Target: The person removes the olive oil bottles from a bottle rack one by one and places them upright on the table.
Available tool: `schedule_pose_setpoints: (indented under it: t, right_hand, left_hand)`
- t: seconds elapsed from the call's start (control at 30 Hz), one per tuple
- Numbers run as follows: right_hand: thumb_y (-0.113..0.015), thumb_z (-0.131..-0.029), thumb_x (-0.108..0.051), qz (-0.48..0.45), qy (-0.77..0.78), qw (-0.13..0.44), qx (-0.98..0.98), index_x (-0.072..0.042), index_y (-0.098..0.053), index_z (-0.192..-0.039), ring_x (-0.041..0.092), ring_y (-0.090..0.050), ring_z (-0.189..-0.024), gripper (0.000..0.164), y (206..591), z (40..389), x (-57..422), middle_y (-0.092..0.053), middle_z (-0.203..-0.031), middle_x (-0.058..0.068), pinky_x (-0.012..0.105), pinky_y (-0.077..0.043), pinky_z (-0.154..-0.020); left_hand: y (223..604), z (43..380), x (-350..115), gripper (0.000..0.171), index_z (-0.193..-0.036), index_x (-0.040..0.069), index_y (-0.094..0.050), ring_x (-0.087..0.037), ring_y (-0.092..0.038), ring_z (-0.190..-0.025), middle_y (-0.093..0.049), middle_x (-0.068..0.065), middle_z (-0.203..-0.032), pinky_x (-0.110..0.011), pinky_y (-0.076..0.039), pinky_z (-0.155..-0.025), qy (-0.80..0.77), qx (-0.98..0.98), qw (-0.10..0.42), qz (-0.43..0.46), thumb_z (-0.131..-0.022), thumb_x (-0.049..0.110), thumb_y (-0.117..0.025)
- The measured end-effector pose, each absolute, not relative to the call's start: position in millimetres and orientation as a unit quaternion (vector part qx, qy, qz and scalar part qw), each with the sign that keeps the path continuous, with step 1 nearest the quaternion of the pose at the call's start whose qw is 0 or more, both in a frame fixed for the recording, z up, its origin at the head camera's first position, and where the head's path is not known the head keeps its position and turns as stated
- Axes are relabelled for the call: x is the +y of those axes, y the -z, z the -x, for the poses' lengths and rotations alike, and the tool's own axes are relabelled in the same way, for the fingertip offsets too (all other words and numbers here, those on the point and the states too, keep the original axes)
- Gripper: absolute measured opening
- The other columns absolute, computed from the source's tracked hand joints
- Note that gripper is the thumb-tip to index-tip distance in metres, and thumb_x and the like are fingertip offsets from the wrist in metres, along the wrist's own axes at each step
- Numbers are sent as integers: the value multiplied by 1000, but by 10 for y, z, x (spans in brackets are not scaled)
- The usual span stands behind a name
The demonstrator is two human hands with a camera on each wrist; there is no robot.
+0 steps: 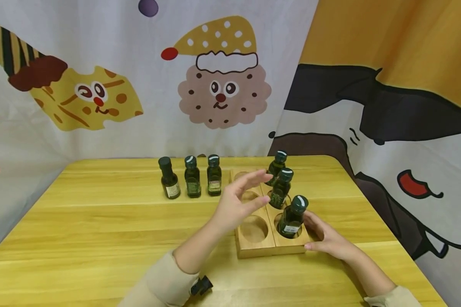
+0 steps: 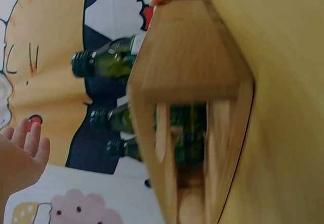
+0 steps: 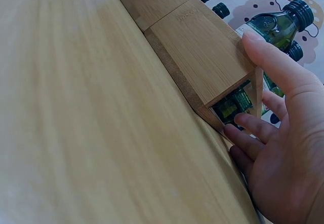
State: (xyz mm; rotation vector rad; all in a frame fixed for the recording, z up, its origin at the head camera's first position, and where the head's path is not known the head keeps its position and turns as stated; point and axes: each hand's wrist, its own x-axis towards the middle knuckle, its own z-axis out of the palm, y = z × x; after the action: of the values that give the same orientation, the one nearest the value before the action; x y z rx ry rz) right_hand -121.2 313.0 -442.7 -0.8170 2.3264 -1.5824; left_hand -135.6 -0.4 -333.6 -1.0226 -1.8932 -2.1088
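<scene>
A wooden rack [image 1: 255, 252] with round holes in two rows stands on the table. Three dark green bottles with dark caps stand in its right row: a front bottle [image 1: 292, 219], a middle bottle [image 1: 280, 189] and a back bottle [image 1: 277, 166]. My left hand [image 1: 236, 202] hovers over the left row, its fingers extended towards the middle bottle; the left wrist view shows that hand [image 2: 20, 158] holding nothing. At the rack's front right corner, my right hand [image 1: 330, 241] rests its thumb and loosely extended fingers [image 3: 253, 125] against the rack's side.
Three more bottles stand left of the rack: a round dark bottle [image 1: 170, 179], a green-labelled bottle [image 1: 192, 177] and a pale-labelled bottle [image 1: 214, 175]. A printed cloth [image 1: 138, 136] hangs behind the wooden table [image 1: 119, 230]. A small black object [image 1: 201, 285] is by my left sleeve.
</scene>
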Motion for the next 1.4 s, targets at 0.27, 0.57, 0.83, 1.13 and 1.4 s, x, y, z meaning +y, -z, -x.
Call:
schedule_pose_setpoints:
  t: [0.27, 0.57, 0.83, 1.13, 1.4]
  right_hand:
    - [-69, -82, 3, 290, 543, 106, 781, -1, -25, -149, 5, -38, -129, 80, 4421, 1232, 3118, -36, -142, 28, 16, -28, -103]
    - [-68, -82, 4, 307, 544, 107, 774, -6, -24, -150, 8, -37, -131, 81, 4400, 1241, 3102, -37, -144, 20, 16, -28, -103]
    - [-68, -83, 4, 291, 539, 112, 783, 0, -23, -149, 2, -36, -130, 80, 4397, 1212, 3111, -32, -143, 33, 15, -26, -102]
    - [-68, -84, 2, 273, 539, 115, 788, 4, -19, -149, -3, -33, -129, 82, 4399, 1204, 3116, -22, -147, 36, 13, -26, -101]
    - [-68, -84, 3, 268, 539, 112, 791, 6, -18, -149, -5, -32, -127, 82, 4399, 1190, 3141, -21, -145, 39, 12, -26, -100]
  left_hand:
    - [3475, 1345, 294, 52, -135, 6, -53, -11, -54, -116, -61, 1, -127, -40, -39, -101, 675, -661, 19, 326, -87, 10, -72]
    - [3594, 1372, 499, 50, -136, 12, -53, -6, -53, -116, -61, -1, -128, -37, -41, -100, 668, -676, 3, 313, -89, 17, -71]
    - [3688, 1380, 646, 50, -136, 9, -53, -5, -53, -116, -61, 2, -126, -35, -41, -100, 668, -677, -9, 308, -90, 17, -70]
    - [3775, 1375, 763, 46, -134, 14, -55, -5, -55, -108, -62, 6, -120, -26, -45, -92, 673, -679, -32, 291, -91, 21, -69]
    - [3780, 1355, 826, 40, -130, 14, -59, -5, -58, -103, -65, 4, -111, -23, -48, -86, 689, -664, -31, 289, -91, 17, -68]
